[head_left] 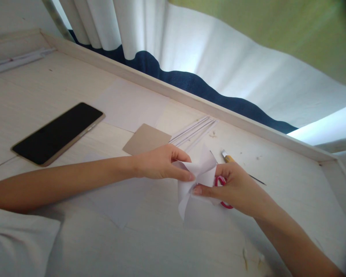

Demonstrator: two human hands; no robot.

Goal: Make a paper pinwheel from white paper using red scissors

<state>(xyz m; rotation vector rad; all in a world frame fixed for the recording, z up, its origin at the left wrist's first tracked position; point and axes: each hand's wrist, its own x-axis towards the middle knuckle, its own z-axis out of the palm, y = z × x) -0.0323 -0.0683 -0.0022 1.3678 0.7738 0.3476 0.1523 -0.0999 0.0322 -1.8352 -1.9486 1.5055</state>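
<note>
A folded white paper pinwheel shape (206, 175) is held between both hands above the table. My left hand (168, 163) pinches it from the left, the thumb near its centre. On the right, my right hand (226, 184) grips its lower right part, with the thumb at the centre and the fingers partly hidden behind the paper. Red scissor handles (227, 205) lie behind the paper and my right hand, their blades out of sight. Just beyond my right hand is a brush or tool (227, 156) with a yellowish handle, partly covered by the hand.
A black-screened phone (59, 132) lies at the left. Behind the hands are a beige card (146, 139), a white sheet (129, 104) and thin sticks (193, 130). More paper (118, 200) lies below my left forearm. A raised rim (175, 94) edges the table (161, 246) before curtains.
</note>
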